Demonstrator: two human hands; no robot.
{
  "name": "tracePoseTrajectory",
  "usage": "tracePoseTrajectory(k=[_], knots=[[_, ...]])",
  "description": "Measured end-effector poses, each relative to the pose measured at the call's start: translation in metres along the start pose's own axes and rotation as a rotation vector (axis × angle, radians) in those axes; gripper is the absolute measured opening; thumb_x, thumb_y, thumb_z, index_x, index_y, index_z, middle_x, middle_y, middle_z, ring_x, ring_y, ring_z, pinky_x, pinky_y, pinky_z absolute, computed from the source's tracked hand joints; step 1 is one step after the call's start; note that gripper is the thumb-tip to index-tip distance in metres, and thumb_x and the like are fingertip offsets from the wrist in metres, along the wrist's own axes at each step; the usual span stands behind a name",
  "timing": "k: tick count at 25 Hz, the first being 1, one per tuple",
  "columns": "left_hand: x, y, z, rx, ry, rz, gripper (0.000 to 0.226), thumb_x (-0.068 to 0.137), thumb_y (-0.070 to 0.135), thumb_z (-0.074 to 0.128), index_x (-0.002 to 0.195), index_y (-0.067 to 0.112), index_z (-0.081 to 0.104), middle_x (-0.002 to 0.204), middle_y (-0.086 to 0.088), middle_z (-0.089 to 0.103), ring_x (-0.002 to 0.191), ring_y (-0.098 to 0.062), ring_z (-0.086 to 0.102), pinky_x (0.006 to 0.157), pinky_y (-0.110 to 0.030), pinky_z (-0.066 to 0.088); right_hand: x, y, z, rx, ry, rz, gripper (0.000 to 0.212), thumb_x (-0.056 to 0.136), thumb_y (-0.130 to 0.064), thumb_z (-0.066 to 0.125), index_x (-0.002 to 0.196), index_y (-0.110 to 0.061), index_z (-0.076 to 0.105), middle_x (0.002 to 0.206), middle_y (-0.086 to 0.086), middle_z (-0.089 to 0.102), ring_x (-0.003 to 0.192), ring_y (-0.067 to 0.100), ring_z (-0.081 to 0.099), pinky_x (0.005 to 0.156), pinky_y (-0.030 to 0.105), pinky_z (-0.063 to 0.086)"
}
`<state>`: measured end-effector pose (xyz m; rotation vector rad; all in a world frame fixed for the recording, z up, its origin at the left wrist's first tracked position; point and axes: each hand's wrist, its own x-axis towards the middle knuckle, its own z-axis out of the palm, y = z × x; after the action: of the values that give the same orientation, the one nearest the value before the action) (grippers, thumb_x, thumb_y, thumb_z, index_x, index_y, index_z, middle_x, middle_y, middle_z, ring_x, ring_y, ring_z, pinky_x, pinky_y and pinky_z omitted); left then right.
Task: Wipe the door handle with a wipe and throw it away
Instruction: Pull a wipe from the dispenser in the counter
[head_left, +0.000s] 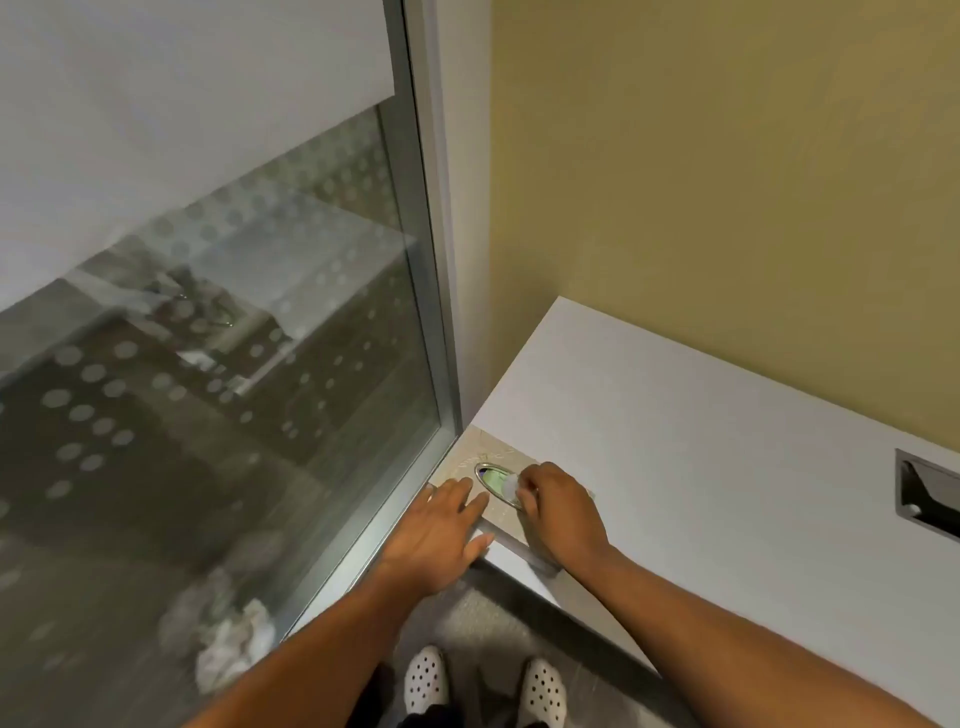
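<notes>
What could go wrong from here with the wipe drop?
1. The crumpled white wipe sits at the edge of the metal-rimmed oval bin hole in the right hand; released early, it may land on the beige countertop panel.
2. The left hand rests flat beside the hole and could contact the used wipe.

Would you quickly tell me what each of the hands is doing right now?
Left hand: open, flat on the counter beside the bin opening.
Right hand: closed on the wipe, at the opening.
</notes>
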<state>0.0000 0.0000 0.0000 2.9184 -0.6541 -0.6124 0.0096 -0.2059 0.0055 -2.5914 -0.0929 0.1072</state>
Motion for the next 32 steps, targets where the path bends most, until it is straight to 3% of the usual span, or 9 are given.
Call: tracePoseTrajectory(k=[6,13,17,19,21,24,26,29,32], knots=[[0.021,-0.021,0.005,0.073,-0.071,0.081,0.066,0.113,0.061,0.032,0.169,0.028,0.025,0.180,-0.008,0.019,0.165,-0.033,0.016,0.136,-0.052,0.013,0.019,-0.005,0.007,-0.015,-0.068,0.083,0.040,0.101,-0.038,0.061,0.138,-0.024,0.064,0.136,0.001,0.068,0.116,0.021,0.068,0.096,0.031,0.057],[0.027,-0.022,0.005,0.070,-0.072,0.084,0.064,0.113,0.058,0.036,0.166,0.024,0.032,0.175,-0.010,0.028,0.162,-0.034,0.024,0.131,-0.051,0.024,0.037,-0.006,0.007,0.012,-0.049,0.018,0.025,0.099,-0.038,0.062,0.105,-0.024,0.081,0.107,0.001,0.079,0.088,0.017,0.071,0.079,0.036,0.062],[0.026,-0.020,0.001,0.008,-0.066,0.070,0.059,0.111,0.049,0.048,0.162,0.022,0.041,0.171,-0.011,0.035,0.157,-0.033,0.032,0.127,-0.049,0.033,0.043,-0.017,-0.010,0.294,0.023,0.044,0.015,0.098,-0.034,0.064,0.098,-0.029,0.077,0.097,-0.011,0.077,0.084,0.003,0.069,0.076,0.013,0.056],[0.027,-0.015,-0.009,-0.312,-0.002,-0.035,0.045,0.109,0.031,0.055,0.152,0.019,0.058,0.157,-0.011,0.051,0.142,-0.030,0.052,0.115,-0.041,0.047,0.042,-0.021,-0.024,0.469,0.059,0.093,0.010,0.096,-0.029,0.064,0.089,-0.028,0.071,0.086,-0.012,0.074,0.085,0.005,0.069,0.072,0.011,0.052],[0.028,-0.007,-0.022,-0.990,0.116,-0.291,0.033,0.108,0.014,0.054,0.136,0.015,0.072,0.132,-0.009,0.070,0.121,-0.031,0.068,0.101,-0.037,0.055,0.039,-0.023,-0.037,0.655,0.046,0.183,0.009,0.096,-0.020,0.066,0.089,-0.021,0.071,0.085,-0.003,0.074,0.086,0.015,0.072,0.076,0.028,0.059],[0.024,0.001,-0.036,-1.802,0.063,-0.372,0.030,0.112,0.021,0.055,0.133,0.014,0.074,0.126,-0.014,0.080,0.118,-0.035,0.077,0.101,-0.050,0.063,0.033,-0.030,-0.054,0.873,-0.049,0.277,0.008,0.099,-0.017,0.067,0.097,-0.012,0.073,0.093,0.010,0.078,0.089,0.030,0.076,0.077,0.040,0.064],[0.019,0.005,-0.042,-1.895,0.018,-0.274,0.026,0.110,0.022,0.060,0.126,0.016,0.079,0.127,-0.016,0.079,0.116,-0.034,0.078,0.092,-0.052,0.067,0.028,-0.033,-0.062,0.975,-0.128,0.302,0.012,0.098,-0.021,0.070,0.104,-0.011,0.074,0.098,0.009,0.080,0.090,0.026,0.077,0.079,0.033,0.064],[0.009,0.011,-0.048,-1.959,0.000,-0.241,0.022,0.104,0.023,0.070,0.118,0.013,0.083,0.125,-0.019,0.079,0.111,-0.032,0.080,0.085,-0.040,0.067,0.027,-0.037,-0.071,1.027,-0.216,0.345,0.020,0.092,-0.029,0.077,0.106,-0.016,0.074,0.107,0.008,0.079,0.100,0.028,0.077,0.090,0.040,0.065],[-0.006,0.022,-0.053,-1.977,0.059,-0.262,0.020,0.099,0.032,0.074,0.110,0.018,0.085,0.119,-0.017,0.081,0.105,-0.031,0.081,0.081,-0.038,0.066,0.027,-0.040,-0.077,1.093,-0.320,0.351,0.025,0.085,-0.028,0.084,0.106,-0.019,0.074,0.106,0.010,0.080,0.097,0.031,0.078,0.082,0.040,0.066]])
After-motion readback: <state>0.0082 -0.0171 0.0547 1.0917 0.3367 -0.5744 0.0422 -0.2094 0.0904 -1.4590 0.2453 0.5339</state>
